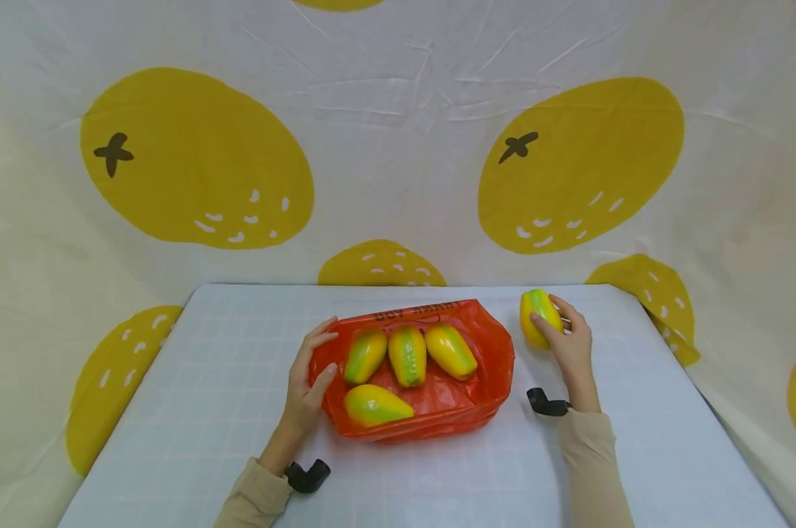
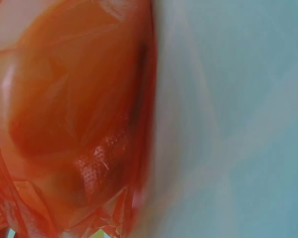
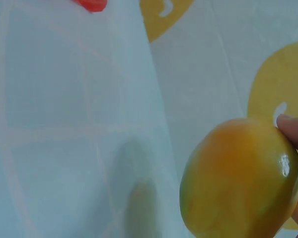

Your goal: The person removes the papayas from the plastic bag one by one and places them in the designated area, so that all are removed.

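A red plastic bag (image 1: 431,429) lies with its mouth spread wide in the middle of the table. Inside it are several yellow-green papayas (image 1: 407,357), three in a row and another lying sideways near the front. My left hand (image 1: 306,381) holds the bag's left rim, thumb and fingers spread over the edge. In the left wrist view the red film of the bag (image 2: 74,99) fills the left half, and the hand is hidden. To the right of the bag, my right hand (image 1: 572,345) grips one papaya (image 3: 238,178), thumb on the near side, fingers behind.
The table (image 1: 141,440) has a white cloth with faint checks. A pale curtain (image 1: 398,147) printed with big yellow fruits hangs behind its back edge. Black wrist mounts (image 1: 308,477) sit at both wrists.
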A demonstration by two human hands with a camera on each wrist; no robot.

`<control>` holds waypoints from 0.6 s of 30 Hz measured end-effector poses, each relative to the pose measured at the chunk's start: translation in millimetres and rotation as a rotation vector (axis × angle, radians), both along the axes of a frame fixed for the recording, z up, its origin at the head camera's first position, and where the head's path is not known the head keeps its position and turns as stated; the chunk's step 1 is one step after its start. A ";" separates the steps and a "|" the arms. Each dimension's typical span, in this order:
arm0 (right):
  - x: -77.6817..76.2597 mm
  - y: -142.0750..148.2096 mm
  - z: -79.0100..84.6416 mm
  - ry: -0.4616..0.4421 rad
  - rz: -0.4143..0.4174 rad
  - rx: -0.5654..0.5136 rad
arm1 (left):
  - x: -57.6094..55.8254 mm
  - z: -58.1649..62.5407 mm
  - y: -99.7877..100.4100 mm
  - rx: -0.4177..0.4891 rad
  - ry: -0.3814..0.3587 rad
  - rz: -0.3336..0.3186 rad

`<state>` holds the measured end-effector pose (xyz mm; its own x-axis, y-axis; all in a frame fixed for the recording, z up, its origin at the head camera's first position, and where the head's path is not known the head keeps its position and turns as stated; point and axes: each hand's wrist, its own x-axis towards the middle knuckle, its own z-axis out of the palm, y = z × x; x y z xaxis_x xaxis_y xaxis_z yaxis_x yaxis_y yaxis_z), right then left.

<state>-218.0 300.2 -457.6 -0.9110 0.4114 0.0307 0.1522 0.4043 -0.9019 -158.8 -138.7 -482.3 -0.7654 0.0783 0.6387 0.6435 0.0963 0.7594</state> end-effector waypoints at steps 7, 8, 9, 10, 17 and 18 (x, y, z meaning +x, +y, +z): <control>-3.0 2.6 -8.4 -0.028 -0.014 0.018 | -0.3 -1.4 -1.3 -0.006 0.014 0.000; -3.7 2.8 -9.8 -0.029 -0.011 0.020 | -0.2 -1.3 -1.3 -0.005 0.013 0.000; -4.4 3.0 -11.2 -0.029 -0.009 0.020 | -0.1 -1.4 -1.3 -0.006 0.014 0.001; -5.0 3.1 -12.6 -0.028 -0.007 0.020 | -0.1 -1.2 -1.3 -0.006 0.011 0.001; -7.6 3.2 -22.4 -0.045 -0.009 0.032 | 0.2 0.8 -0.8 -0.010 0.001 -0.001; -7.9 3.1 -23.2 -0.047 -0.009 0.031 | 0.2 1.4 -0.5 -0.013 -0.002 0.004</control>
<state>-225.8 303.3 -480.8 -0.9080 0.4189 0.0014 0.1974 0.4308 -0.8806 -158.6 -139.2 -480.9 -0.7670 0.0837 0.6362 0.6416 0.1085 0.7593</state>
